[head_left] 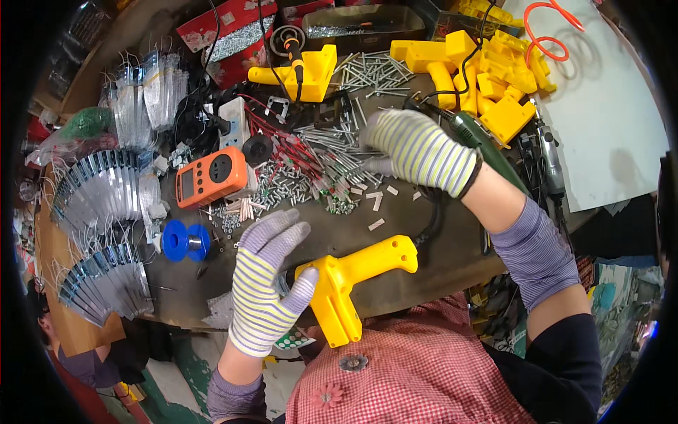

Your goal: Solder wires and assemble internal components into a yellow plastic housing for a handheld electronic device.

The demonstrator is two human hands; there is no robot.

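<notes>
Yellow housing (337,284): one, at 6 o'clock in view, on the near edge of the bench (452,272); probably light, stiff, slightly slick; best taken by its handle (378,257), which points to 2 o'clock. Left hand (265,286): gloved, at the housing's 9 o'clock, thumb over its end, fingers extended toward 1; firmness of hold cannot be told. Right hand (422,150): gloved, at 1 o'clock, back up, fingers toward 9 by the screws (332,150); any pinch unclear.

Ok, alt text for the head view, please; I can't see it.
A striped-gloved left hand has its thumb on a yellow pistol-shaped housing at the near edge of a cluttered workbench, while the right hand is over a pile of long metal screws. Around them lie an orange meter, a blue wire spool and more yellow housings.
</notes>
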